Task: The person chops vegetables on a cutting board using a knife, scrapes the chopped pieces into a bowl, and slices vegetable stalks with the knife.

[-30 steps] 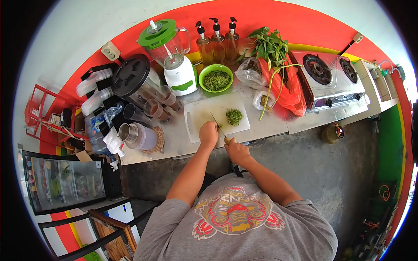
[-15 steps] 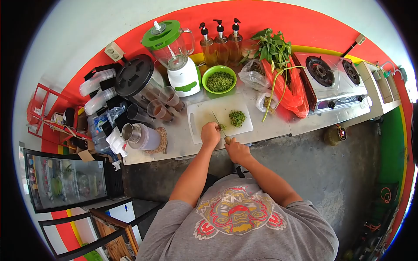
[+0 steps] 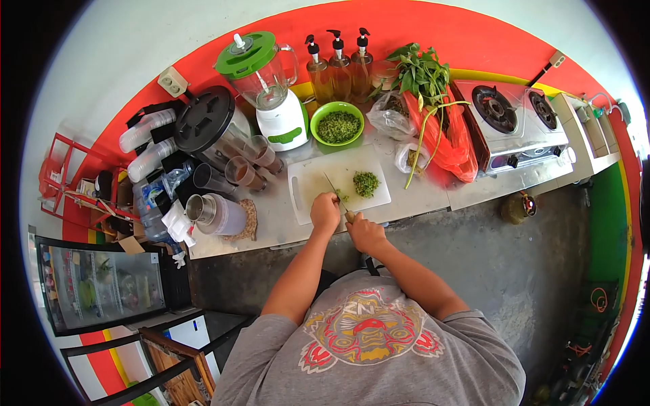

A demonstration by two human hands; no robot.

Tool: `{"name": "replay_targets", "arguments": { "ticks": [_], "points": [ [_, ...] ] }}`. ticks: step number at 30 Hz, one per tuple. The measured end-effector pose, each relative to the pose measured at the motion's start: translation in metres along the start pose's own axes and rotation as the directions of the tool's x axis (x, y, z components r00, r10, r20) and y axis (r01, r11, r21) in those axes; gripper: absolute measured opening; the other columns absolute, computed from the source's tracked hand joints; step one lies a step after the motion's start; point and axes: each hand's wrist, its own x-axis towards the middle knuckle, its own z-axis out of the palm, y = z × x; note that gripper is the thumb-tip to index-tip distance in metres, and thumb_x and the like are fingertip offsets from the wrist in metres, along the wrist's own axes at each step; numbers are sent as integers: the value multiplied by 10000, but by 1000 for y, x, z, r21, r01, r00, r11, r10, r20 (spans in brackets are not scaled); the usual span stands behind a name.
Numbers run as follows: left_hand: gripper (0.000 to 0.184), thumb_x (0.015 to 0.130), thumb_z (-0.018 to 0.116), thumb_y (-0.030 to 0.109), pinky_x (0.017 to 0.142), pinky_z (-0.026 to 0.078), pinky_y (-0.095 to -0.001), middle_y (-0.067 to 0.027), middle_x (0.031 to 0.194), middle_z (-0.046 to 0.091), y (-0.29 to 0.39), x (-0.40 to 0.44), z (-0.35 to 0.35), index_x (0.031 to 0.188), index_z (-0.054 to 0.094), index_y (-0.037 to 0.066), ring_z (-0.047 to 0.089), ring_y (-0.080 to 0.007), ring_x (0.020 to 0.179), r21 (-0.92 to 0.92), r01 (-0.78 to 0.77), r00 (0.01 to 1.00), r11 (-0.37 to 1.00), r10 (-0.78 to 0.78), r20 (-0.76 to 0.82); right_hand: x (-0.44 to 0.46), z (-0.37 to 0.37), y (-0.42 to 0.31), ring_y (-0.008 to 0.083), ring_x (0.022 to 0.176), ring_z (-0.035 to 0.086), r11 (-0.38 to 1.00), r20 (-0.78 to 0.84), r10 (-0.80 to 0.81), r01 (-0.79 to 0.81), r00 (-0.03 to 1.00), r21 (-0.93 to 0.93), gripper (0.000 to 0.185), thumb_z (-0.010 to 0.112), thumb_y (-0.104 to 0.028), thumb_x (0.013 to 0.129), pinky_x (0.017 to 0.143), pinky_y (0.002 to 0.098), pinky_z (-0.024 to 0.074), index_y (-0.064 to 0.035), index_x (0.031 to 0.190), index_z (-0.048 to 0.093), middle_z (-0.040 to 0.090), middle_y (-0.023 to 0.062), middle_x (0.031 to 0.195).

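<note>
My right hand (image 3: 366,234) is closed around the handle of a kitchen knife (image 3: 336,189), its thin blade pointing away to the upper left over a white cutting board (image 3: 306,174). Close beside the blade, my left hand (image 3: 326,212) has its fingers curled together, pinching a few greens (image 3: 342,197) at the fingertips; most of what it holds is hidden. A small heap of chopped greens (image 3: 366,183) lies on the board to the right of the knife. Behind the board stands a lime-green bowl (image 3: 338,143) holding more finely chopped greens.
Behind left are a blender (image 3: 283,122), plastic cups (image 3: 242,172) and a metal-necked jug (image 3: 220,213). Pump bottles (image 3: 339,74) line the wall. Right of the board lie plastic bags (image 3: 412,157), leafy stems (image 3: 423,81) on a red bag (image 3: 460,152), and a two-burner stove (image 3: 521,125).
The whole view has shifted slightly left. Both hands keep nearly the same place over the board, with the knife and left fingers still close together.
</note>
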Motion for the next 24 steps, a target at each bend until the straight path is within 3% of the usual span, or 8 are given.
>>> {"name": "replay_targets", "arguments": {
  "ticks": [1,5,7,11,13,18,21,24],
  "points": [
    [101,868,654,61,777,552,-449,-114,936,692,-1,5,-2,891,751,79,678,-335,908,6,99,988,995,-99,115,3,0,-3,401,869,740,1000,-12,1,-1,1000,-8,457,485,-451,1047,753,492,590,3,1102,488,739,219,917],
    [104,868,650,56,765,555,-457,-113,908,695,4,5,-7,856,752,74,685,-344,883,-7,119,983,993,-116,143,-1,-1,-2,402,867,739,1000,-28,5,-5,1000,-8,453,489,-453,1045,751,488,590,-2,1087,493,738,222,919],
    [93,872,661,72,780,554,-450,-108,928,694,3,-8,-4,875,753,77,673,-339,910,99,-77,997,992,80,-23,-4,-6,-1,402,869,739,1000,20,0,-1,1000,9,458,497,-462,1040,756,489,590,-5,1078,496,738,223,925],
    [83,875,673,92,795,551,-440,-105,941,690,-5,-25,3,888,753,74,659,-330,941,80,-164,976,983,173,-132,-21,-1,1,403,871,739,999,50,15,-13,999,-40,465,504,-468,1036,760,493,590,-5,1074,496,738,223,915],
    [81,857,707,90,776,548,-450,-126,900,696,-9,-25,2,903,753,41,673,-345,847,21,-194,960,981,194,-202,-22,6,4,404,873,739,998,65,63,-64,996,10,456,505,-461,1037,761,498,589,-6,1069,498,736,229,914],
    [85,821,730,58,759,543,-427,-137,873,701,-12,-9,0,902,752,46,679,-336,818,-62,-27,997,998,22,-74,0,1,-3,405,871,739,1000,17,7,-6,1000,-26,452,499,-454,1040,745,497,592,-3,1068,500,733,239,918],
    [81,835,715,63,767,540,-429,-128,881,696,-13,-8,-7,907,749,49,672,-333,842,-39,-23,1000,999,23,-8,3,3,-6,407,868,738,1000,0,4,-4,1000,-3,455,492,-454,1043,739,502,592,-1,1073,497,732,241,922],
    [79,852,692,63,786,537,-430,-116,896,686,-6,-21,-5,910,741,42,659,-333,882,42,-171,983,984,173,-60,-2,2,-3,409,872,737,1000,19,9,-9,1000,-2,458,484,-456,1045,752,509,588,-1,1090,490,732,239,928]
  ]
}}
